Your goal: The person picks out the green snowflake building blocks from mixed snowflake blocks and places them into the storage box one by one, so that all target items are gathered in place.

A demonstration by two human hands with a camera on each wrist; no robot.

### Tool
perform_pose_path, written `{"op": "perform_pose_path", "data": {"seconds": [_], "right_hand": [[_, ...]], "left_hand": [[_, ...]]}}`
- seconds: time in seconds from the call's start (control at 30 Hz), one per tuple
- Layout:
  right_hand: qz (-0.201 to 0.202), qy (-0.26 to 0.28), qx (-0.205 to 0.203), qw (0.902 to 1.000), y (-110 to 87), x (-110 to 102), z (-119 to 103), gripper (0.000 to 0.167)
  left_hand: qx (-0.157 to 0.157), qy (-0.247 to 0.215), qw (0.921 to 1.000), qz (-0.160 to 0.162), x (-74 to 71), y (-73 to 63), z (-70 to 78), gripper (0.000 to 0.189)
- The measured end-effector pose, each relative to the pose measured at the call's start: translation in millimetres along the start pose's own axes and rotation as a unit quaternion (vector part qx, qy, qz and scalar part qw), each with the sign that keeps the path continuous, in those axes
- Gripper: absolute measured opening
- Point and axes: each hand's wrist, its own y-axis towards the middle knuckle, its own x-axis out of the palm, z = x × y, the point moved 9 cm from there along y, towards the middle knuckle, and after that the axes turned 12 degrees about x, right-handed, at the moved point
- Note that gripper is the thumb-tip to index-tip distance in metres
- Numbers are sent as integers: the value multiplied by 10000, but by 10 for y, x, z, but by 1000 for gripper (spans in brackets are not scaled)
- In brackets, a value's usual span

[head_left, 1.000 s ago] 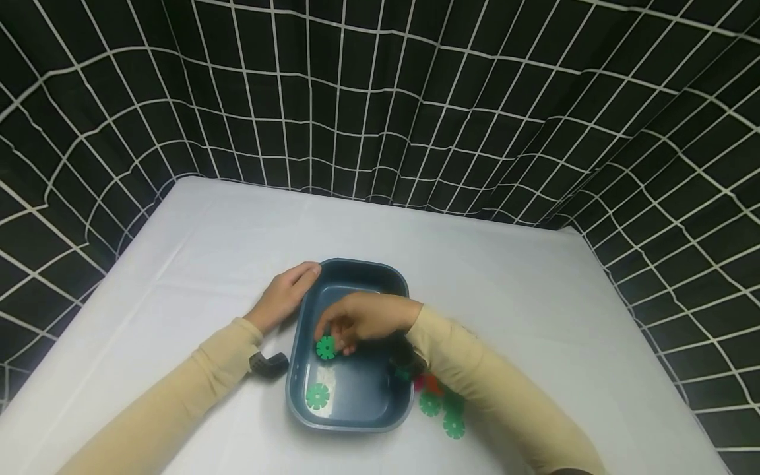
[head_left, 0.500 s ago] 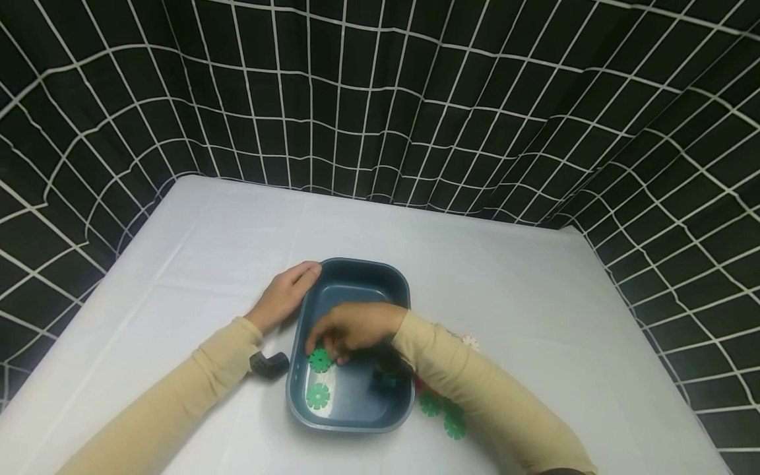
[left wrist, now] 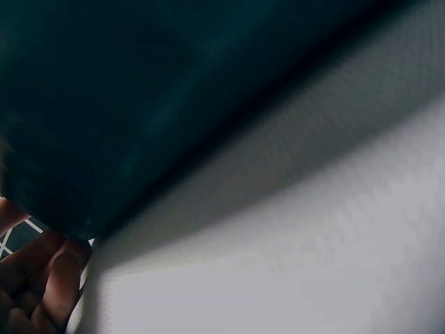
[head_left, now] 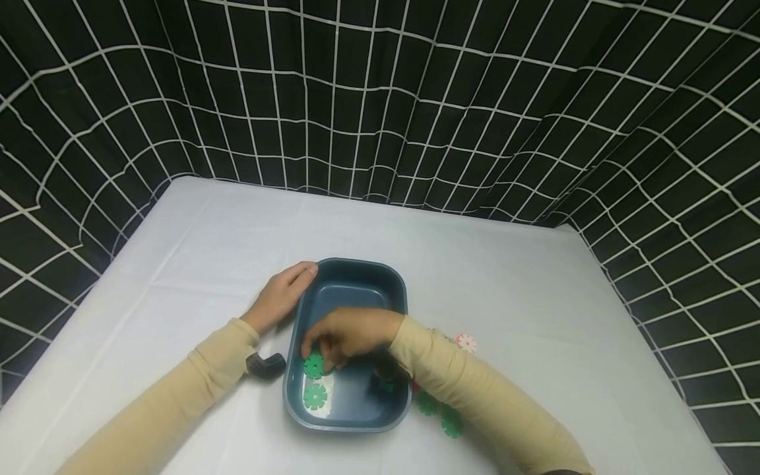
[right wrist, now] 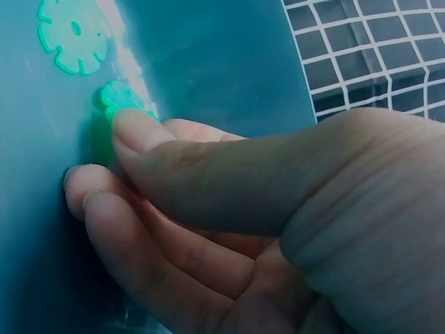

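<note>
My left hand holds the far left corner of a blue plastic bin, its thumb at the rim; in the left wrist view the curled fingers sit at the bin's corner. Inside the bin my right hand pinches a green notched disc between thumb and fingers, low over the floor. The right wrist view shows this disc partly covered by the thumb. A second green notched disc lies flat on the bin floor just nearer the front. Whether the held disc touches the floor is unclear.
Right of the bin, several loose discs lie on the white tablecloth, among them green discs and a pale pink-white disc. The right sleeve hides part of that group. A dark gridded curtain encloses the table.
My right hand has come down and slightly toward the front left, bringing the green disc close to the one on the bin floor. The left hand keeps its place at the corner.
</note>
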Motion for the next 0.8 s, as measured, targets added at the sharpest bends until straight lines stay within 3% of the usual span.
{"op": "perform_pose_path", "data": {"seconds": [0.63, 0.8], "right_hand": [[392, -756, -170, 9962, -79, -14, -109, 36], [831, -886, -323, 9921, -236, -154, -128, 31]], "left_hand": [[65, 21, 10000, 58, -14, 2, 6, 48], [65, 29, 9999, 72, -10, 7, -19, 49]]}}
